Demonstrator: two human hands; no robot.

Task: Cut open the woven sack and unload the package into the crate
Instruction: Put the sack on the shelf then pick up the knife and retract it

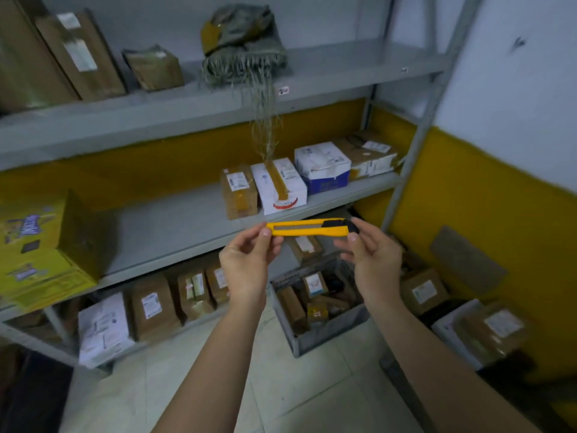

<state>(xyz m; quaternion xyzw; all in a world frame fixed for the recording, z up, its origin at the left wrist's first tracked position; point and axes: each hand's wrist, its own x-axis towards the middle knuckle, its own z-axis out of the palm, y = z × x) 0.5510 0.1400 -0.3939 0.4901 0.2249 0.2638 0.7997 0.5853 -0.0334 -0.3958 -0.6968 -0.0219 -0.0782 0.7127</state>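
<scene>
I hold a yellow utility knife level in front of me with both hands. My left hand pinches its left end between thumb and fingers. My right hand grips the right end by the black slider. No blade shows. A grey-green woven sack lies bundled on the upper shelf, with frayed threads hanging down over the edge. A grey plastic crate stands on the floor below my hands, holding several brown parcels.
Grey metal shelving fills the wall ahead, with cardboard boxes on each level. White and brown boxes sit on the middle shelf just beyond the knife. A yellow carton is at left. More parcels lie on the floor at right.
</scene>
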